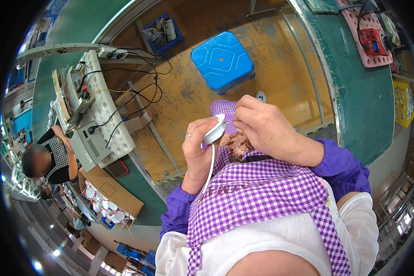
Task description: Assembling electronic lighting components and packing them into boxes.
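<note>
Gripping white round device point(213, 133) in left hand point(198, 143), wearer's side of blue stool point(221, 59); right hand point(264, 123) pinches probably a thin wire point(229, 121). Same side: apron point(267, 200) bears dark lettering point(234, 185).

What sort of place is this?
Probably a factory assembly workshop: there are long green workbenches, many similar white-and-red pieces heaped at a cardboard box, and another person beside a bench.
</note>
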